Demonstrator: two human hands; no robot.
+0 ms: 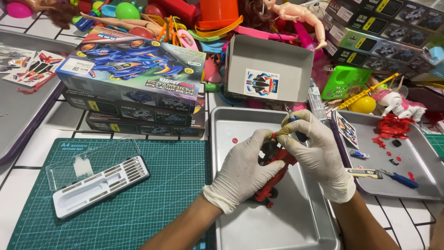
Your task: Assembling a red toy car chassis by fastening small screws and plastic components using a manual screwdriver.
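Head view, hands (282, 157) over tray (305, 222), boxes (134, 78) behind

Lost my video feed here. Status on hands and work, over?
Left hand grips red toy car chassis over metal tray. Right hand holds small screwdriver on it. Nothing blocking.

White tiled bench (27, 153) with dark grout lines carries it all. Green cutting mat (152, 194) lies front left, a metal tray (296, 222) just beside it at centre. Another metal tray (416, 185) sits to the right, a third tray (18, 115) at the far left edge. Behind the mat, a stack of model car boxes (134, 78). Along the back, a jumbled heap of plastic toys (194, 23) and more stacked boxes (379, 32) at the right.
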